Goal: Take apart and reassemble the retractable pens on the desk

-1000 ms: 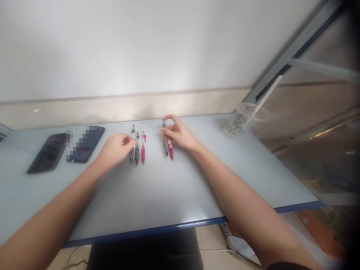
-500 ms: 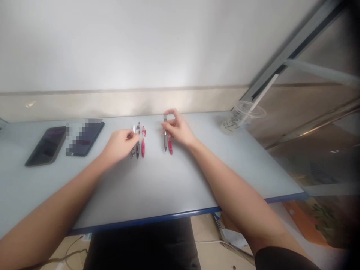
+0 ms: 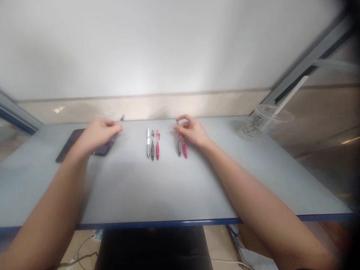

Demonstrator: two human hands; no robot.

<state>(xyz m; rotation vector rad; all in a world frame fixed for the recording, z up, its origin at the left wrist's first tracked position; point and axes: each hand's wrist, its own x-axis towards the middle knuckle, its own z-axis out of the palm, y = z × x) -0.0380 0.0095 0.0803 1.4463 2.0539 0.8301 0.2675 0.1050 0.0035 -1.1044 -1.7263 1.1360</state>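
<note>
My left hand [image 3: 102, 133] is closed on a dark pen [image 3: 122, 117], whose ends show above and below the fingers, over the phones at the left. Between my hands three pens lie side by side: a white and grey pen [image 3: 148, 144], a dark grey pen [image 3: 152, 145] and a pink pen [image 3: 158, 145]. With thumb and fingers, my right hand [image 3: 191, 131] grips a clear-barrelled grey pen [image 3: 179, 147]. Right beside that one lies a second pink pen [image 3: 184, 150], its upper part hidden by my right hand.
A black phone [image 3: 67, 147] and a dark blue phone [image 3: 102, 150] lie at the left, partly behind my left hand. At the back right stands a clear plastic cup [image 3: 251, 126] with a white straw. A pale wall [image 3: 157, 48] closes off the table's [image 3: 157, 191] back.
My left hand has moved left from the row of pens, carrying the dark pen over the phones. My right hand keeps its grip on the grey pen. The whole view has shifted.
</note>
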